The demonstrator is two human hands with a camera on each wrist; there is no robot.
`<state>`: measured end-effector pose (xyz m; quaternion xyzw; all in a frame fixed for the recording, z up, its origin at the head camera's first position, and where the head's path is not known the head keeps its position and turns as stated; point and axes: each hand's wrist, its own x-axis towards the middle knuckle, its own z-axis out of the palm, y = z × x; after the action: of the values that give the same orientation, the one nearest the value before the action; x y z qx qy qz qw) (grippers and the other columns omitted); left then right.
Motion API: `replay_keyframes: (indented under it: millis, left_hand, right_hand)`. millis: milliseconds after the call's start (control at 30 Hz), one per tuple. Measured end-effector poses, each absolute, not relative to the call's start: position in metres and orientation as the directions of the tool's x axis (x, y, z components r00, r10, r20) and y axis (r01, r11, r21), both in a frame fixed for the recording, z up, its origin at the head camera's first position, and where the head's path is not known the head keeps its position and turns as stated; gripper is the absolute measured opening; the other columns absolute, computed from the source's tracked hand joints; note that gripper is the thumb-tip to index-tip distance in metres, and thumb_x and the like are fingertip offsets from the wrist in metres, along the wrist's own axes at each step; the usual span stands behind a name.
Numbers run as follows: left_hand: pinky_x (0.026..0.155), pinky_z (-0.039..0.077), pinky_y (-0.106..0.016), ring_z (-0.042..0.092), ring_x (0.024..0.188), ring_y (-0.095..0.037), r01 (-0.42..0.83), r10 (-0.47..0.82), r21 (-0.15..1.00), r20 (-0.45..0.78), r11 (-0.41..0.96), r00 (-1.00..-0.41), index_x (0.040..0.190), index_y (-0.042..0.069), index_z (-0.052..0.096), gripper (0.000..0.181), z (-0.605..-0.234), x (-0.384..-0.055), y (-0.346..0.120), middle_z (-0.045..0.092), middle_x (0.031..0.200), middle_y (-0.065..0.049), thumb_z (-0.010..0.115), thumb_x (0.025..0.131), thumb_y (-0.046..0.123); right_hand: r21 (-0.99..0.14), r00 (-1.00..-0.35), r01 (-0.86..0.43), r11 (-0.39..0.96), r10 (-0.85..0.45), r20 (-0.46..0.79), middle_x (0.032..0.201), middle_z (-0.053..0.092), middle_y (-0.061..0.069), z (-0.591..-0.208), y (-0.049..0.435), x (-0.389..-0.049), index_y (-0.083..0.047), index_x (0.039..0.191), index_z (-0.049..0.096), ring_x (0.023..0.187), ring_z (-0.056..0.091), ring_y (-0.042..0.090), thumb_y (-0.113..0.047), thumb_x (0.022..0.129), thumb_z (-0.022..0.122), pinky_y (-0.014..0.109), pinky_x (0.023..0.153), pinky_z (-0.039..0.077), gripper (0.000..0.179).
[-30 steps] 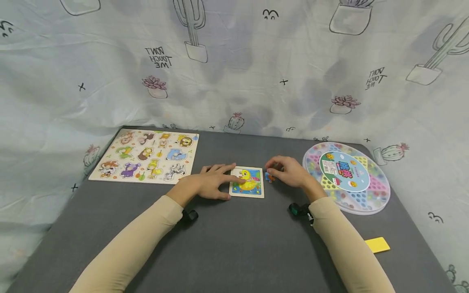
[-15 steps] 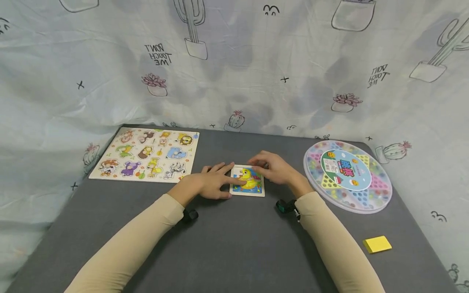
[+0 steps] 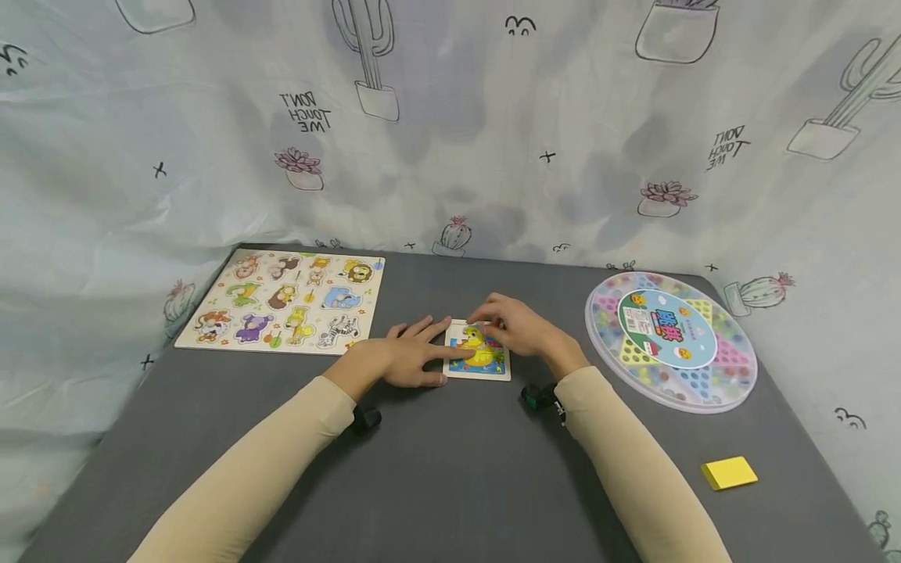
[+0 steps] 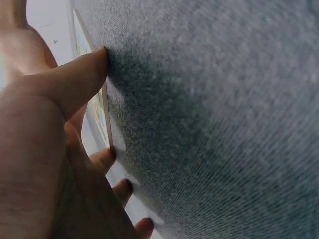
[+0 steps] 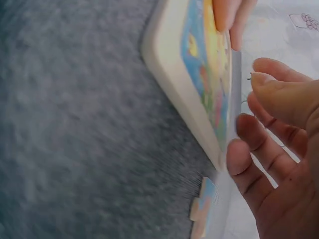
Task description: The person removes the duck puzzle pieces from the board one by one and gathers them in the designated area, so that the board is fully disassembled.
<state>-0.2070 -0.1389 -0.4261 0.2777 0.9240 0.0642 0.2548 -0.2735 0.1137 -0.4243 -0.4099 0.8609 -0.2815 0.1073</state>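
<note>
A small jigsaw puzzle [image 3: 487, 371] with a yellow duck on blue lies in a pale frame at mid-table. My left hand [image 3: 387, 358] lies spread at its left, index finger extended across the duck and the thumb down near the lower left corner. Over the upper right part is my right hand [image 3: 519, 324], its thumb and fingers bent close together. Whether a piece is between them is hidden. In the right wrist view, a loose blue and orange puzzle piece [image 5: 203, 209] lies on the table beside the frame; the right hand covers it in the head view.
A large animal puzzle board [image 3: 281, 301] lies at the back left. On the right stands a round, clear-lidded board game [image 3: 672, 344]. A yellow block [image 3: 729, 473] lies nearer the right edge of the dark grey table [image 3: 450, 477]. A printed cloth hangs behind.
My right hand has moved left from the loose piece beside the frame to the puzzle's upper part. The left hand has stayed in place on the puzzle.
</note>
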Motion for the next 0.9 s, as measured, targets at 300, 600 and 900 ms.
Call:
replay_keyframes:
  millis: [300, 600, 900]
  left_hand:
    - [0.12, 0.007, -0.07, -0.005, 0.16, -0.033, 0.487, 0.575, 0.305, -0.422, 0.818, -0.701, 0.155, 0.063, 0.019, 0.06, -0.42, -0.207, -0.14, -0.009, 0.174, 0.002, 0.05, 0.103, 0.058]
    - [0.12, 0.007, -0.071, -0.005, 0.16, -0.032, 0.476, 0.561, 0.296, -0.435, 0.828, -0.705, 0.154, 0.064, 0.017, 0.061, -0.424, -0.201, -0.147, -0.009, 0.174, 0.002, 0.05, 0.104, 0.057]
    - [0.119, 0.007, -0.072, -0.005, 0.16, -0.032, 0.485, 0.577, 0.313, -0.421, 0.816, -0.7, 0.155, 0.063, 0.019, 0.06, -0.424, -0.205, -0.143, -0.009, 0.174, 0.002, 0.05, 0.104, 0.057]
  right_hand:
    - [-0.572, -0.637, -0.616, 0.541, -0.769, -0.041, 0.124, 0.057, 0.01, -0.419, 0.109, -0.27, -0.008, 0.13, 0.07, 0.09, 0.056, 0.017, -0.007, 0.104, 0.06, 0.037, 0.082, 0.05, 0.028]
    - [-0.553, -0.625, -0.588, 0.591, -0.766, -0.154, 0.132, 0.051, 0.008, -0.421, 0.093, -0.27, -0.016, 0.13, 0.07, 0.095, 0.057, 0.018, -0.012, 0.105, 0.059, 0.039, 0.091, 0.051, 0.027]
    - [-0.538, -0.634, -0.569, 0.622, -0.749, -0.195, 0.135, 0.049, 0.008, -0.417, 0.097, -0.273, -0.018, 0.128, 0.068, 0.096, 0.057, 0.02, -0.012, 0.106, 0.058, 0.041, 0.092, 0.051, 0.025]
